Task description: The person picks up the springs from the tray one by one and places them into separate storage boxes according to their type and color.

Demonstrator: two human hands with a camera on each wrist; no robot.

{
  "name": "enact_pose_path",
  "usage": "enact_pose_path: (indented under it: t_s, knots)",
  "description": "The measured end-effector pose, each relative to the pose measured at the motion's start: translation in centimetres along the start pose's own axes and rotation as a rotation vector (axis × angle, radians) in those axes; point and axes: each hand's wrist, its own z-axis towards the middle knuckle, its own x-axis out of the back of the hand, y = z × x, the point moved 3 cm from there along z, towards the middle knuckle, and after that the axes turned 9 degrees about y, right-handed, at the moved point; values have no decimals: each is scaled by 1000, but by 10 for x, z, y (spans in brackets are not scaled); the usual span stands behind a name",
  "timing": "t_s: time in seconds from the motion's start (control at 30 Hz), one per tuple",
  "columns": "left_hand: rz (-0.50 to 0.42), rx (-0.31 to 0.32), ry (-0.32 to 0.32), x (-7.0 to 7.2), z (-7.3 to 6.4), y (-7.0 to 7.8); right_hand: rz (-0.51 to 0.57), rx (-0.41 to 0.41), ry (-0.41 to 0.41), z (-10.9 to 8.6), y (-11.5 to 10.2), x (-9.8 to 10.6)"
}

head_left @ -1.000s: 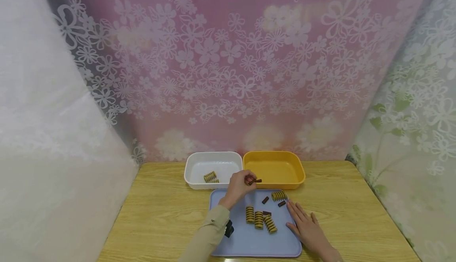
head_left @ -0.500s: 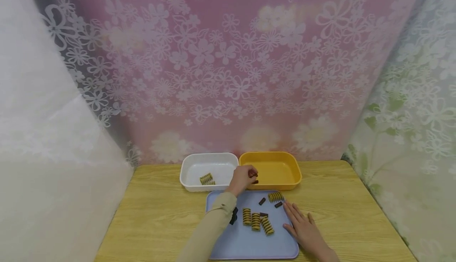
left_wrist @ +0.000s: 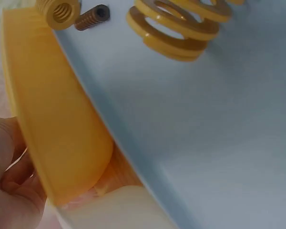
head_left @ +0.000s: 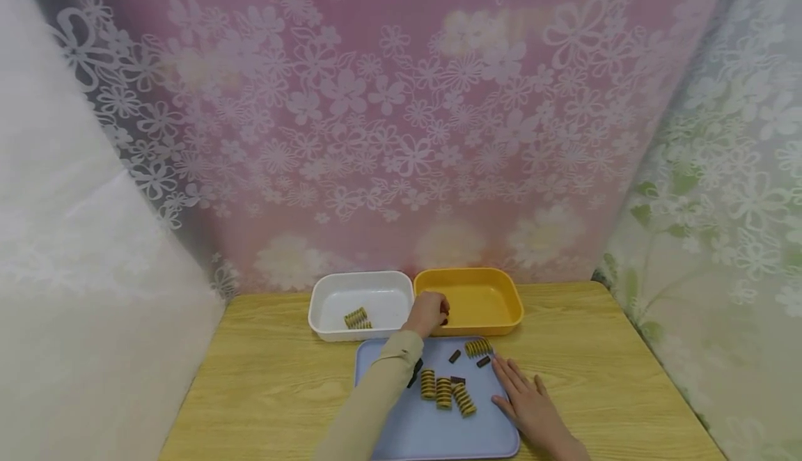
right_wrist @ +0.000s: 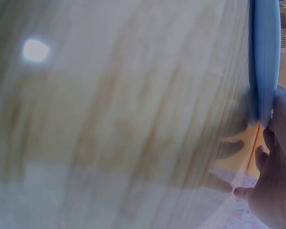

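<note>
My left hand (head_left: 427, 313) is over the front left part of the yellow bin (head_left: 482, 329), fingers curled. A bit of a small dark brown spring (head_left: 445, 321) shows at its fingertips; the rest is hidden. In the left wrist view the curled fingers (left_wrist: 21, 174) are behind the bin's wall. My right hand (head_left: 529, 409) rests, fingers extended, on the right edge of the blue tray (head_left: 451, 443). On the tray lie several yellow coil springs (head_left: 443, 393), one of them (head_left: 478, 347) near the far right corner. Small brown springs (head_left: 454, 356) lie among them.
A white bin (head_left: 326, 336) stands left of the yellow one, with yellow springs (head_left: 355, 317) inside. Both bins are just behind the tray on the wooden table (head_left: 276, 377). A flowered curtain (head_left: 376, 134) hangs behind, and pale sheets flank the table.
My left hand has lowered slightly over the yellow bin; two brown springs showed at its fingers earlier, now only a small dark bit. The view has shifted a little; my right hand stays put.
</note>
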Motion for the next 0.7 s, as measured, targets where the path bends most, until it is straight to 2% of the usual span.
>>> enact_pose_path:
  t_s: [0.23,0.6,0.7]
  knots:
    - [85,-22,4,-10,1,-1,7,-18,-15,0,-2,2]
    - [158,-16,-51,-6,4,5,9,-21,-7,0,-2,2]
    - [127,-11,-37,-5,4,5,22,-30,-23,0,-2,3]
